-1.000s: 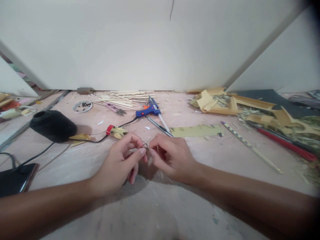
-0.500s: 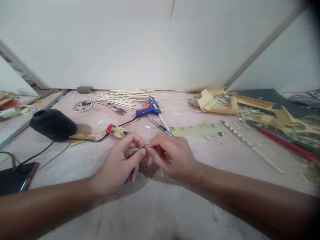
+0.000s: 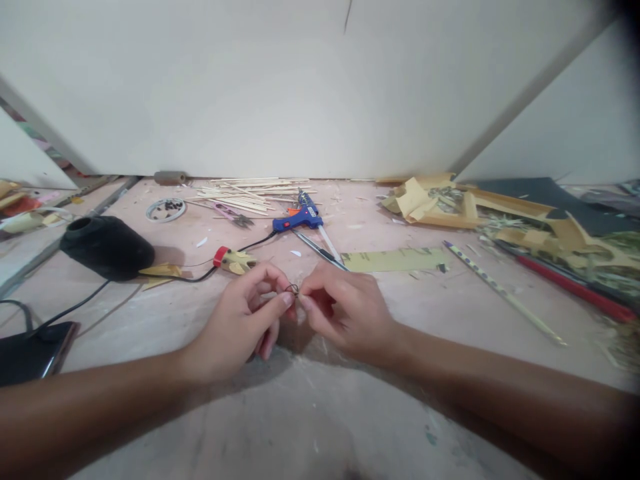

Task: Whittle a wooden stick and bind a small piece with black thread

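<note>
Lots of clutter on the pinkish tabletop (image 3: 380, 320): one blue glue gun (image 3: 299, 219) behind the hands, a pile of thin wooden sticks (image 3: 245, 197) further back, one black spool (image 3: 106, 247) off to the left, one red-tipped bit (image 3: 231, 261) just left of the hands, and cardboard scraps (image 3: 440, 200) at right, none of it blocking the work. Compared with half a second back hardly anything moved, the hands just sit a touch higher. Left hand (image 3: 240, 327) and right hand (image 3: 350, 313) meet mid-tabletop, fingers of both pinched together on one tiny dark wire loop (image 3: 293, 289).

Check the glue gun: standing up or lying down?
Lying down. The glue gun rests on its side on the table, beyond the hands, cord trailing left.
</note>
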A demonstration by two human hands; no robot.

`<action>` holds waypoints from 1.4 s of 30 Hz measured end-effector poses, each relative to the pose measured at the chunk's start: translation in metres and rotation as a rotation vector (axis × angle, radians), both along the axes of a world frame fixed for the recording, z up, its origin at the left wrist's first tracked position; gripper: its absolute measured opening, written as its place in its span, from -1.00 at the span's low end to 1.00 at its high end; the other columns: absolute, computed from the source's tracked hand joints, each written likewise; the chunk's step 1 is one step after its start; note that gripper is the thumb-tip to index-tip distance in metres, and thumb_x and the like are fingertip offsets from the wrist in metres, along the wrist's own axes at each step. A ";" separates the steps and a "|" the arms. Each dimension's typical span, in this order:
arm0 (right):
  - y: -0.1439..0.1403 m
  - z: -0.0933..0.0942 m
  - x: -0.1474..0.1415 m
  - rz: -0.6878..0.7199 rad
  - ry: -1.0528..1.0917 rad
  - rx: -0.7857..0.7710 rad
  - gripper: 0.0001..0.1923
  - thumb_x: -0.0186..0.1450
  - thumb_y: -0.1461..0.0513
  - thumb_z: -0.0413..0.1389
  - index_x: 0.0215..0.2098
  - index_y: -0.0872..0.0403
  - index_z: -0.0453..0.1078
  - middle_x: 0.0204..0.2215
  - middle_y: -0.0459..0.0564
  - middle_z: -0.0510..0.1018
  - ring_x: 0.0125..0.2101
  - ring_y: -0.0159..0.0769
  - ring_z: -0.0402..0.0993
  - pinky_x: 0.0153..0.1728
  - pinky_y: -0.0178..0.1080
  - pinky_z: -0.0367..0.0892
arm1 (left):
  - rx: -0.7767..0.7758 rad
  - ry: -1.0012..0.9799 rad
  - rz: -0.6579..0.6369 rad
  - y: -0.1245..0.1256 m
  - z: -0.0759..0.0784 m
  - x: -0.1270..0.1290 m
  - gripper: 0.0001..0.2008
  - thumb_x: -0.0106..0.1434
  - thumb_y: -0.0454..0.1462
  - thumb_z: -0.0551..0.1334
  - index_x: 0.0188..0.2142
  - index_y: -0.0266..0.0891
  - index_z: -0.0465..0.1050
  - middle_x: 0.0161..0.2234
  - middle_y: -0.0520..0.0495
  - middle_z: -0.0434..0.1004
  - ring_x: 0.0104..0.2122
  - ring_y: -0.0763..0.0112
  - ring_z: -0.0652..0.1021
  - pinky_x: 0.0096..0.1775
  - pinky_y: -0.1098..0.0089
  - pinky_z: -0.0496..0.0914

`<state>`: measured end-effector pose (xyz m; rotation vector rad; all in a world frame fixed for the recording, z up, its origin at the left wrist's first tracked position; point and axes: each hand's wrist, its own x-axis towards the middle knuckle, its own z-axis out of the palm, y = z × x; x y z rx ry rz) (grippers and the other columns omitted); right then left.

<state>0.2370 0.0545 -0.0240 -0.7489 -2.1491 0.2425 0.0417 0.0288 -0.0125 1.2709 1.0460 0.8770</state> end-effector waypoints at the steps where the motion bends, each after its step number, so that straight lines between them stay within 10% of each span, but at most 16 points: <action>1: 0.000 0.001 0.000 0.002 -0.003 0.005 -0.94 0.34 0.32 0.12 -0.31 0.09 0.41 -0.50 -0.17 0.47 -0.54 -0.49 0.33 -0.47 -0.38 0.18 | 0.003 -0.012 -0.007 0.000 0.000 0.000 -0.86 0.43 -0.22 0.20 -0.24 -0.19 0.28 -0.43 0.14 0.52 -0.78 0.71 0.36 -0.73 0.68 0.16; 42: 0.000 0.002 0.002 0.143 0.033 -0.130 -0.92 0.29 0.35 0.10 -0.30 0.09 0.42 -0.50 -0.14 0.49 -0.55 -0.47 0.31 -0.48 -0.36 0.21 | 0.042 -0.039 -0.002 0.003 -0.001 0.000 -0.85 0.39 -0.26 0.23 -0.28 -0.21 0.26 -0.49 0.12 0.53 -0.78 0.71 0.33 -0.74 0.69 0.13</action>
